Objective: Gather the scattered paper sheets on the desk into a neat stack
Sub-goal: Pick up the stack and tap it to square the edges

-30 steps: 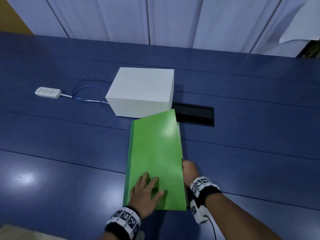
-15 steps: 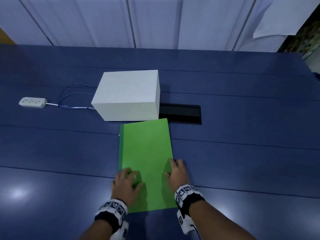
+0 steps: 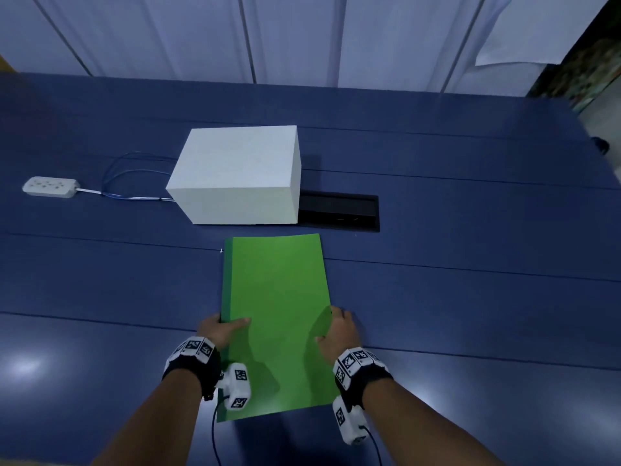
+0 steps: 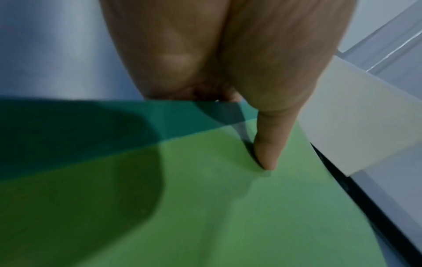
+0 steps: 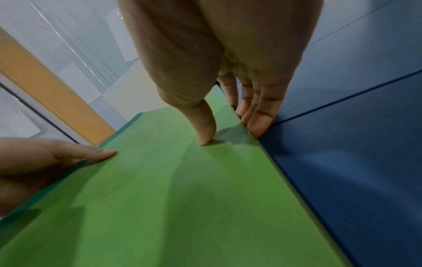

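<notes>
A stack of green paper sheets (image 3: 279, 297) lies lengthwise on the blue desk (image 3: 470, 297) in front of me. A darker green sheet (image 3: 227, 280) sticks out along its left side. My left hand (image 3: 232, 322) grips the left edge, thumb (image 4: 267, 159) pressed on the top sheet and fingers hidden past the edge. My right hand (image 3: 331, 326) holds the right edge, thumb (image 5: 206, 137) on top and fingers (image 5: 255, 124) down against the side, tips on the desk. The paper (image 5: 182, 198) buckles slightly by that thumb.
A white box (image 3: 238, 173) stands just beyond the stack's far end. A black cable hatch (image 3: 339, 211) is set in the desk to the box's right. A white power strip (image 3: 50, 186) with a blue cable (image 3: 131, 193) lies far left.
The top sheet, raised a second ago, now lies flat. Both hands slid from the stack's top to its left and right edges, and the stack has turned straighter.
</notes>
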A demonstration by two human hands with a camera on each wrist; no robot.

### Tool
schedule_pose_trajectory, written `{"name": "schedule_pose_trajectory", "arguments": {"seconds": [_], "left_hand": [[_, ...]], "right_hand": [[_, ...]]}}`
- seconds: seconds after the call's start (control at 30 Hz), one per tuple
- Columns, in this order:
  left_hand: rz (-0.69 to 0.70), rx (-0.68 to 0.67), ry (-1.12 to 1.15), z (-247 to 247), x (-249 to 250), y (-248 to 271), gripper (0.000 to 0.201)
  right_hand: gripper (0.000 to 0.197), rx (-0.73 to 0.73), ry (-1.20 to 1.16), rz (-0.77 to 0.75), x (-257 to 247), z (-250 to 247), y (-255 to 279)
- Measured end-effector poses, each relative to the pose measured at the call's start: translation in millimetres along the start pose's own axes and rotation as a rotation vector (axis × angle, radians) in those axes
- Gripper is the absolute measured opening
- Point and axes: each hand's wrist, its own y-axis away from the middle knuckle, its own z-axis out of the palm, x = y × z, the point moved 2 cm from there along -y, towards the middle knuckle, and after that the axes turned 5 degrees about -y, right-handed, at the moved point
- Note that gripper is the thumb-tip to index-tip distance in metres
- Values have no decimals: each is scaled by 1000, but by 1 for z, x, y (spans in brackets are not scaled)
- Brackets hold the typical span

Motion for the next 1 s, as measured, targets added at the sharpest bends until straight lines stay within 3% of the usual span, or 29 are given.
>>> {"name": "schedule_pose_trajectory", "arguments": {"seconds": [0.1, 0.2, 0.4, 0.47, 0.57, 0.6, 0.7, 0.73, 0.8, 0.87, 1.0], "left_hand": [[25, -14, 143, 6, 8, 34, 97], [88, -70, 295, 20, 19, 75, 69], [95, -233, 369, 65, 15, 120, 51], [126, -261, 358, 84, 16, 125, 47], [172, -284, 279, 118, 33, 141, 61], [182, -281, 241, 130, 39, 144, 59], [210, -236, 128, 170, 56, 152, 63], [206, -222, 76, 185, 61, 156, 74], [205, -168, -45, 212, 70, 162, 90], [207, -118, -155, 238, 75, 166, 92], [233, -12, -322, 276, 84, 165, 89]], "right_hand": [[77, -44, -40, 2, 9, -5, 1], [77, -55, -128, 38, 22, -16, 2], [103, -112, -445, 144, 69, -50, 14], [86, -119, -556, 172, 92, -68, 20], [32, -53, -650, 159, 130, -99, 30], [31, -25, -634, 162, 146, -106, 27], [71, 37, -602, 193, 217, -104, 1], [71, 48, -571, 208, 227, -113, 5], [49, 74, -527, 234, 224, -145, 27], [38, 72, -476, 249, 230, -168, 38], [56, 46, -334, 284, 243, -190, 40]]}}
